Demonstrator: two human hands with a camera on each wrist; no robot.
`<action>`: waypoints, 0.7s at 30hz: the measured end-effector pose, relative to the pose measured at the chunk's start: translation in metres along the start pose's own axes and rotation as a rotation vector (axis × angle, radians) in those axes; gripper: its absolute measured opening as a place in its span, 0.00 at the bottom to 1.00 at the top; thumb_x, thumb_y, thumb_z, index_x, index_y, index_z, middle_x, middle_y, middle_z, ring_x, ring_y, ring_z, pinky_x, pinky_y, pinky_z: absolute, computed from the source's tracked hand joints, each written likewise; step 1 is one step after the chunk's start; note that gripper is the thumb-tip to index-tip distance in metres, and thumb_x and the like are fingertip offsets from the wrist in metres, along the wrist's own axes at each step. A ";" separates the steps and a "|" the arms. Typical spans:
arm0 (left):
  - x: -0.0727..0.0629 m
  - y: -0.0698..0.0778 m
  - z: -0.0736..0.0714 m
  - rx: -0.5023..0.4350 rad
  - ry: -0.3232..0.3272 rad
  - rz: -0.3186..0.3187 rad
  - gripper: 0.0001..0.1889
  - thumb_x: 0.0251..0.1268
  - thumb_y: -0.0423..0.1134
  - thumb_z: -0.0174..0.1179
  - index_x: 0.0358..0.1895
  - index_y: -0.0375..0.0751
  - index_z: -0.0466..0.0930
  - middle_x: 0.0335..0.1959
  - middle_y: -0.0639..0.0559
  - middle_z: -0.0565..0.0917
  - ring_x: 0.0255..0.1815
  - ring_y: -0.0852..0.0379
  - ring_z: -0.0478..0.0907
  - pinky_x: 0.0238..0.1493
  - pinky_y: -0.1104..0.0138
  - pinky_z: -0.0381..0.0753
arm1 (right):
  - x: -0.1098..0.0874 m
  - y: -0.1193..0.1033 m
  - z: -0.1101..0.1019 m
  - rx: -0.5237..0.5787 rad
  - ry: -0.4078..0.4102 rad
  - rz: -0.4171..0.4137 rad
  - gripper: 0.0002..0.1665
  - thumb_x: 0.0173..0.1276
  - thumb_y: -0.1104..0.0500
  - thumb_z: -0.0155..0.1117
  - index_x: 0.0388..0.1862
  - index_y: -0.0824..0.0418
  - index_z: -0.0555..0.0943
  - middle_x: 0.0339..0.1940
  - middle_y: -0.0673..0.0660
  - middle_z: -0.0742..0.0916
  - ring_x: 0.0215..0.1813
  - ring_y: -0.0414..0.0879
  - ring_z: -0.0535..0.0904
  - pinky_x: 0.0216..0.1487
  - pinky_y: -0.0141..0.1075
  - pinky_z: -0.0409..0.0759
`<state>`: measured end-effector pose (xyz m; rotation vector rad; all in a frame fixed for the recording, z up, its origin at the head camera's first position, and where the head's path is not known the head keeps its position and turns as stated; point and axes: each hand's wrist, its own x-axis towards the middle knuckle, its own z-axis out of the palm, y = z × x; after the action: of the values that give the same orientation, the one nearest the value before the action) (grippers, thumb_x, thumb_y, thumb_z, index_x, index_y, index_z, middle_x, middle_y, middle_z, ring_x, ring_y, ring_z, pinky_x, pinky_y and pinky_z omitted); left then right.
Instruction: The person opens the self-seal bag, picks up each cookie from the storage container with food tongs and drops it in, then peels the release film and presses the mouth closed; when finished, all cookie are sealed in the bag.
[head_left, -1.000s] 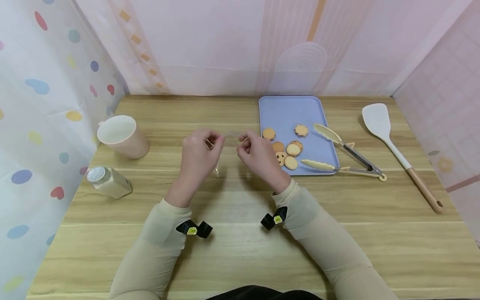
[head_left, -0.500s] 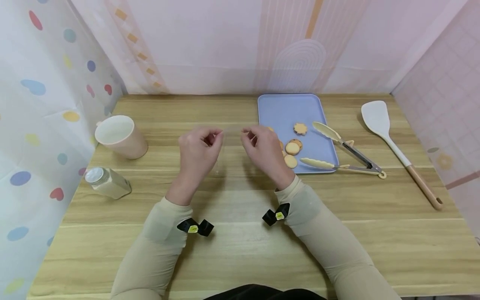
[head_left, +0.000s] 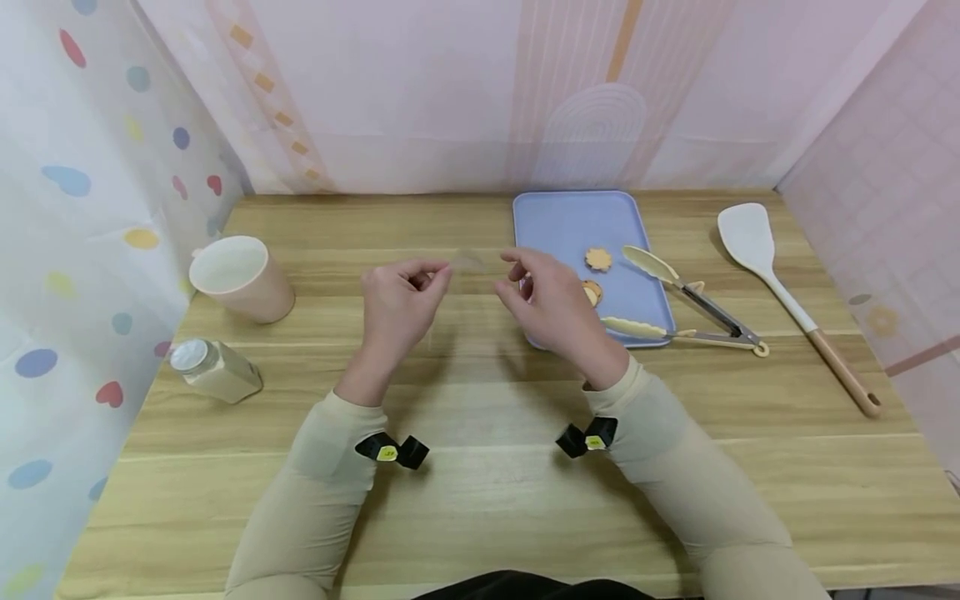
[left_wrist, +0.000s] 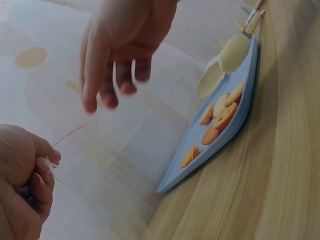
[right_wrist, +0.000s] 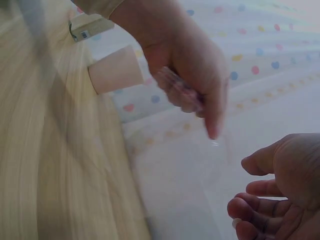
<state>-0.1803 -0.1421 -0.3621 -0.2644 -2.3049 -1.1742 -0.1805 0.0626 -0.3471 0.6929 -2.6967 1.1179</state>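
Note:
Over the middle of the table, my left hand (head_left: 397, 308) pinches a thin, clear plastic film (head_left: 469, 261) between thumb and fingers. A short line of red print on the film shows in the left wrist view, though most of its outline is lost against the pale backdrop. My right hand (head_left: 558, 304) is a little to the right of it, thumb and fingers spread apart and holding nothing. Behind that hand is a blue tray (head_left: 555, 221) with several cookies; a scalloped cookie (head_left: 598, 259) shows plainly, while others are partly hidden by the hand.
Tongs (head_left: 720, 317) with cream tips lie spread across the tray's right edge. Farther right is a white spatula (head_left: 780, 283) with a wooden handle. At left stand a pink mug (head_left: 258, 287) and a square jar (head_left: 225, 375) with a pale lid. Curtains hang behind.
The right hand has let go of the film and moved right, its fingers spreading, and now covers more cookies. The left hand keeps its pinch almost in place.

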 end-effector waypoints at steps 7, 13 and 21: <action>0.000 -0.001 -0.001 -0.120 -0.045 -0.150 0.07 0.59 0.36 0.66 0.29 0.36 0.88 0.15 0.50 0.79 0.12 0.61 0.68 0.15 0.76 0.65 | -0.013 0.006 -0.007 0.061 -0.042 -0.008 0.12 0.68 0.56 0.63 0.46 0.61 0.81 0.33 0.51 0.84 0.32 0.43 0.78 0.35 0.35 0.77; -0.003 0.003 -0.004 -0.371 -0.084 -0.199 0.09 0.63 0.36 0.64 0.34 0.31 0.85 0.16 0.45 0.79 0.09 0.57 0.70 0.12 0.72 0.71 | -0.004 -0.009 0.029 0.304 -0.230 0.197 0.24 0.68 0.39 0.58 0.46 0.58 0.79 0.33 0.50 0.85 0.32 0.46 0.83 0.32 0.36 0.80; -0.003 0.013 -0.005 -0.453 -0.147 -0.190 0.08 0.64 0.29 0.60 0.36 0.22 0.81 0.19 0.38 0.80 0.11 0.58 0.72 0.14 0.72 0.74 | 0.007 -0.019 0.045 0.374 -0.062 0.245 0.21 0.71 0.41 0.55 0.46 0.57 0.78 0.33 0.53 0.86 0.26 0.46 0.83 0.27 0.38 0.78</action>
<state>-0.1708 -0.1380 -0.3516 -0.3079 -2.1964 -1.8267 -0.1757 0.0169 -0.3645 0.4536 -2.7043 1.7158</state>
